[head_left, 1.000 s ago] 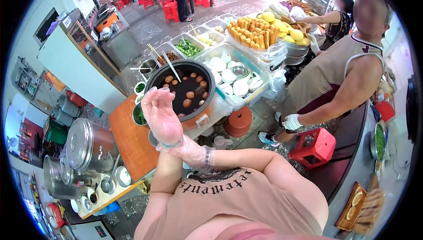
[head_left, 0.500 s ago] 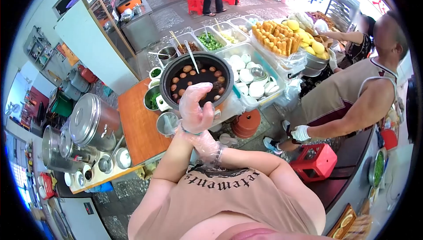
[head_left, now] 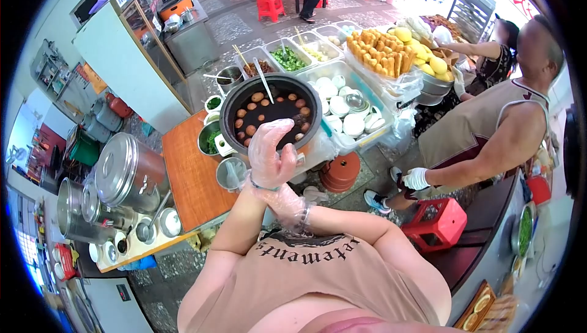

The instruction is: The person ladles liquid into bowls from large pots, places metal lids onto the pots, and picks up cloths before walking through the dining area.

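My left hand (head_left: 272, 153), in a clear plastic glove, is raised in front of the dark pot (head_left: 227, 113). Its fingers are bent over with the thumb apart, and I see nothing in it. My right hand (head_left: 286, 209), gloved likewise, is wrapped around my left wrist (head_left: 262, 185). Brown eggs (head_left: 257, 96) float in dark liquid in the pot, where a white-handled ladle (head_left: 264, 81) leans. Close to my left wrist stands a container with a clear plastic lining (head_left: 232, 173).
White cups (head_left: 353, 124) fill a clear tub right of the pot. Beyond are fried dough sticks (head_left: 380, 52) and chopped greens (head_left: 288, 59). Steel pots (head_left: 125, 165) stand left. At right are a co-worker (head_left: 489, 125) with a gloved hand and a red stool (head_left: 435, 224).
My hands keep the same pose, right on left wrist. The view has shifted slightly. In the background, a standing person has moved a little to the right.
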`<state>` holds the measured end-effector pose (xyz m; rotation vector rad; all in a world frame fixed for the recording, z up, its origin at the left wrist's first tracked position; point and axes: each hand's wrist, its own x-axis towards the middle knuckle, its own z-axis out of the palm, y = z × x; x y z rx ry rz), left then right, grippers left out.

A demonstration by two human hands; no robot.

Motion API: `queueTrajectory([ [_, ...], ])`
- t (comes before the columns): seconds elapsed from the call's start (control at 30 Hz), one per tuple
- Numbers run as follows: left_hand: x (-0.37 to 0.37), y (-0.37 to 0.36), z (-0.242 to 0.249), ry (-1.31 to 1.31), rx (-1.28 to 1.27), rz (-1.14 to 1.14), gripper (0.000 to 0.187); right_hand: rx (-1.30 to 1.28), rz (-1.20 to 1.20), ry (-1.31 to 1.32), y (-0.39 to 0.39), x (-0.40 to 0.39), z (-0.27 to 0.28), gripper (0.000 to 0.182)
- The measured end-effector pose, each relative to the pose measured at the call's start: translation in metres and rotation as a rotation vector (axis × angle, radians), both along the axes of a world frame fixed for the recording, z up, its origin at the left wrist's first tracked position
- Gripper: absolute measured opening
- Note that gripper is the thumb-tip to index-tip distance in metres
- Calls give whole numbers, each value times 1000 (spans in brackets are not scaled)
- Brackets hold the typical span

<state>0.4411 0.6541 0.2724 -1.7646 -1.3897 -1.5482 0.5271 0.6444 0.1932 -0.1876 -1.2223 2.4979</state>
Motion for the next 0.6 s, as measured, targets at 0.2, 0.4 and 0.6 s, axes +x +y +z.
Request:
queueTrajectory([
  [0.2, 6, -3, -2, -128, -103, 18, 38, 163, 146, -17, 13, 9, 12, 61],
  [0.4, 6, -5, 6, -949, 137, -673, 37, 251, 422, 209, 40, 23, 7, 96],
  [0.6, 37, -10, 26, -1527, -82, -1566, 44, 171, 507, 366, 36, 12, 3, 92],
])
